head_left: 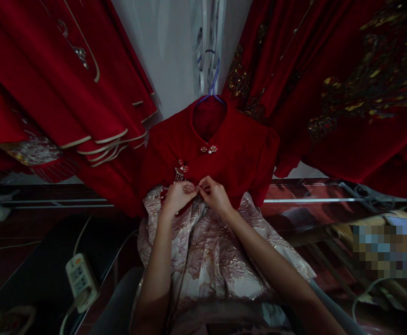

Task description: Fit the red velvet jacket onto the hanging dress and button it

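Observation:
A red garment with a stand collar (248,149) hangs on a blue wire hanger (214,78) before me. A pearl-and-gold clasp (209,149) sits below its neckline, and a tasselled ornament (181,170) is on its chest. A pale, shiny brocade garment (217,251) spreads across my lap. My left hand (180,199) and my right hand (214,193) meet where the red cloth borders the brocade. On both hands thumb and finger are pinched together, almost touching. A tiny bright bit shows between the fingertips, too small to name.
Red garments with pale edging (71,93) hang at left; sequinned red garments (364,93) hang at right. A power strip (81,281) lies on a dark surface (32,260) at lower left. A white rail (308,200) runs low behind the hanging garment.

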Available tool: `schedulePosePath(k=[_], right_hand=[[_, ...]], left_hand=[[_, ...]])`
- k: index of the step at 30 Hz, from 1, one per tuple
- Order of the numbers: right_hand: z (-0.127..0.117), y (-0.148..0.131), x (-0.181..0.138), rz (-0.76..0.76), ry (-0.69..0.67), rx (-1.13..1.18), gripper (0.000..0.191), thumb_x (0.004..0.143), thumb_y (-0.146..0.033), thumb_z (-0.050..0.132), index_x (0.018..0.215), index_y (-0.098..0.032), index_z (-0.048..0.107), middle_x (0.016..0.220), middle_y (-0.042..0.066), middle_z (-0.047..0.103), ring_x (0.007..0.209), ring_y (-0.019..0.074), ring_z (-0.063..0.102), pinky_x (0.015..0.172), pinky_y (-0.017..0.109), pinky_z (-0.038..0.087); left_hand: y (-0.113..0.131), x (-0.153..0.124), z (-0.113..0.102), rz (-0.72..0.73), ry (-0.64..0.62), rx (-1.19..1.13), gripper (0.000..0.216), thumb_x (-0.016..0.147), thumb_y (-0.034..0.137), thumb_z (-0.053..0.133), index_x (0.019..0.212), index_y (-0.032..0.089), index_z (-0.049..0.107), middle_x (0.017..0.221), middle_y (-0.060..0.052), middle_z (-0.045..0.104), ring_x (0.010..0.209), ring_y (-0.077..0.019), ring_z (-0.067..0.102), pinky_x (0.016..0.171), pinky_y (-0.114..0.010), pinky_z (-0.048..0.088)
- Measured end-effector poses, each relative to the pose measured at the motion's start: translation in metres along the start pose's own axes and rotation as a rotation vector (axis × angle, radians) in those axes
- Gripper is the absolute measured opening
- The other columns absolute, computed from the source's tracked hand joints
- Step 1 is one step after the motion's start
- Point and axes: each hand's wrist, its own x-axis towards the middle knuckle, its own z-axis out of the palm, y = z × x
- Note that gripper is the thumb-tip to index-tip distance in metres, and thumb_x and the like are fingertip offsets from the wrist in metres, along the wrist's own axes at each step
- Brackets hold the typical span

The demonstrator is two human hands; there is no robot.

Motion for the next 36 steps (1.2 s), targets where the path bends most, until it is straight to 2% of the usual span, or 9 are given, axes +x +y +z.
schedulePosePath(k=[4,10,17,22,25,27,32,36], right_hand=[[0.003,-0.004,-0.003,-0.012,0.044,-0.05,0.007,0.085,-0.019,0.051,0.091,-0.021,0.054,0.087,0.001,0.064,0.076,0.0129,0.062,0.074,0.025,0.051],[0.008,0.001,-0.004,-0.029,0.079,-0.008,0.007,0.085,-0.017,0.05,0.089,-0.021,0.054,0.085,0.002,0.062,0.079,0.0137,0.061,0.076,0.025,0.051],[0.01,0.007,-0.004,-0.011,0.082,0.035,0.006,0.085,-0.017,0.05,0.088,-0.02,0.054,0.085,0.002,0.061,0.078,0.014,0.061,0.073,0.025,0.052],[0.013,0.006,-0.006,-0.016,0.056,0.015,0.009,0.084,-0.016,0.049,0.088,-0.021,0.055,0.087,0.002,0.061,0.079,0.0141,0.061,0.074,0.025,0.052],[0.014,0.006,-0.007,-0.02,0.048,0.031,0.009,0.084,-0.015,0.049,0.088,-0.021,0.055,0.087,0.002,0.061,0.079,0.0136,0.061,0.075,0.025,0.052],[0.011,0.007,-0.006,-0.008,0.033,0.066,0.008,0.085,-0.017,0.049,0.089,-0.02,0.055,0.087,0.002,0.062,0.078,0.0129,0.062,0.072,0.024,0.052],[-0.014,-0.002,-0.003,0.039,0.108,0.03,0.009,0.085,-0.02,0.048,0.09,-0.019,0.056,0.09,0.004,0.062,0.072,0.0121,0.061,0.061,0.021,0.051],[-0.028,-0.009,-0.004,0.052,0.145,0.003,0.009,0.085,-0.022,0.049,0.089,-0.019,0.057,0.086,0.003,0.064,0.068,0.0114,0.06,0.061,0.021,0.049]], left_hand=[[-0.001,0.0,0.001,-0.023,0.037,-0.045,0.012,0.067,0.019,0.067,0.078,0.015,0.071,0.077,-0.008,0.073,0.071,-0.0186,0.069,0.072,-0.032,0.056],[0.0,0.0,0.003,-0.055,0.043,-0.041,0.017,0.073,0.023,0.065,0.084,0.014,0.073,0.085,-0.009,0.074,0.077,-0.0186,0.07,0.076,-0.03,0.056],[-0.003,0.002,0.011,-0.135,0.116,-0.052,0.016,0.066,0.017,0.069,0.08,0.01,0.072,0.08,-0.011,0.074,0.072,-0.0185,0.07,0.073,-0.03,0.056],[-0.01,0.002,0.008,-0.12,0.1,-0.012,0.015,0.07,0.021,0.068,0.08,0.011,0.073,0.081,-0.011,0.074,0.073,-0.0187,0.07,0.073,-0.03,0.055],[-0.011,0.001,0.002,-0.091,0.034,0.025,0.014,0.073,0.022,0.065,0.082,0.015,0.073,0.084,-0.008,0.074,0.076,-0.0178,0.07,0.074,-0.028,0.054],[-0.006,0.0,-0.004,-0.085,-0.006,0.066,0.014,0.074,0.019,0.063,0.085,0.017,0.072,0.085,-0.006,0.074,0.077,-0.0164,0.069,0.074,-0.027,0.053],[0.016,-0.009,-0.024,-0.059,0.082,0.275,0.018,0.073,0.011,0.061,0.088,0.019,0.067,0.079,-0.001,0.069,0.073,-0.0129,0.065,0.07,-0.024,0.05],[0.021,-0.013,-0.027,0.066,-0.021,0.419,0.015,0.074,0.017,0.064,0.088,0.022,0.067,0.087,-0.001,0.063,0.08,-0.0143,0.06,0.074,-0.026,0.047]])
